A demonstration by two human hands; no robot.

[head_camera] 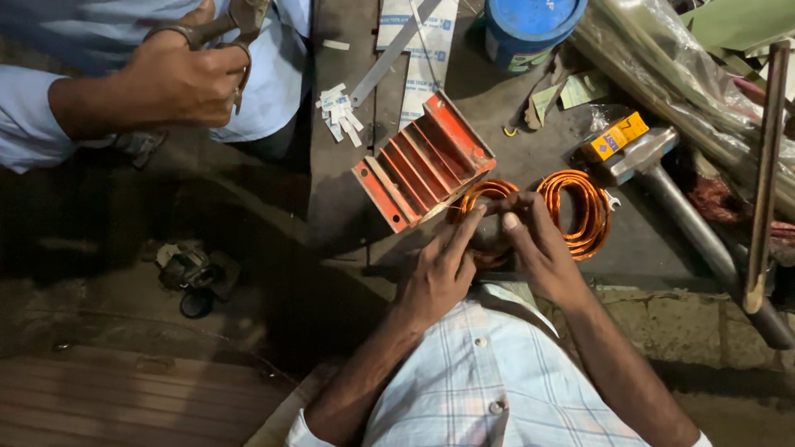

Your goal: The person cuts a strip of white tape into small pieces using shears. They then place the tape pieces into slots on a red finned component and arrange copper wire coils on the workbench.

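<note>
Copper wire coils [571, 211] lay on the dark workbench [530, 157], two orange loops side by side just beyond the person's chest, the left loop partly hidden under the fingers. Both of the person's hands met over that left loop. The left hand [439, 273] came up from below with its fingers curled and the forefinger stretched out toward the wire; the right hand [538, 244] rested on the coil where the two loops joined, fingers bent and thumb pressed close to the left forefinger. They seemed to be pinching a strand of the wire between them, though the light was too dim there for me to be sure which fingers actually closed on it.

Just to the left of the coils, touching the near loop, sat a red stepped former [424, 161], lying tilted on the bench. Beyond it lay small white slips [339, 112] and a flat metal strip [389, 54]. A blue tub [530, 25] stood at the far edge, and a hammer [662, 178] lay to the right of the coils, near a small yellow box [614, 135].

Across the bench, another person's hand [178, 79] was wrapped tight around a pair of scissors [228, 33].
</note>
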